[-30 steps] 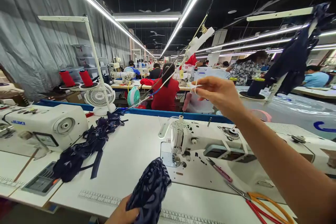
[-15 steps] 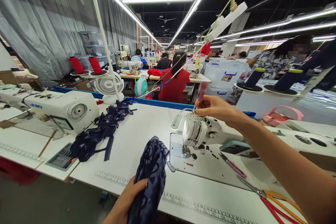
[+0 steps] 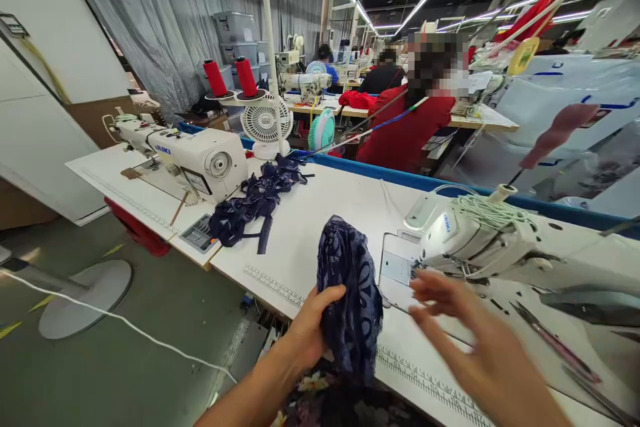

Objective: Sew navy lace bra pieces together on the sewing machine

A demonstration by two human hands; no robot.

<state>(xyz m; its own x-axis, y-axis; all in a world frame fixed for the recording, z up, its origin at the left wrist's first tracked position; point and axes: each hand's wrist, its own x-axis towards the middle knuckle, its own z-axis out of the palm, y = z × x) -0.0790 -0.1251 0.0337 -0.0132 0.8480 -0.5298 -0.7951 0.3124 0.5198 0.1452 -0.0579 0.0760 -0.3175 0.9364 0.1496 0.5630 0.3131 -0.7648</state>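
Folded dark blue patterned fabric [image 3: 350, 300] is gripped by my left hand [image 3: 313, 323], its thumb lying on top, above the front edge of the white table. My right hand [image 3: 465, 327] is to the right of the fabric, not touching it, with fingers apart and slightly blurred. Just beyond that hand is the head of a white sewing machine [image 3: 450, 233] with light green cord [image 3: 490, 210] on top. A pile of dark blue fabric strips [image 3: 250, 207] lies on the table at left.
Another sewing machine [image 3: 195, 153] stands at left, with a white fan [image 3: 267, 121] behind it. Scissors [image 3: 555, 340] lie at right. A ruler strip [image 3: 430, 383] runs along the front edge. A person in red [image 3: 400, 127] sits beyond the table.
My right hand has come down from the top of the sewing machine toward the fabric, its fingers now spread. The view has turned right-to-left, showing more floor. My left hand still holds the fabric.
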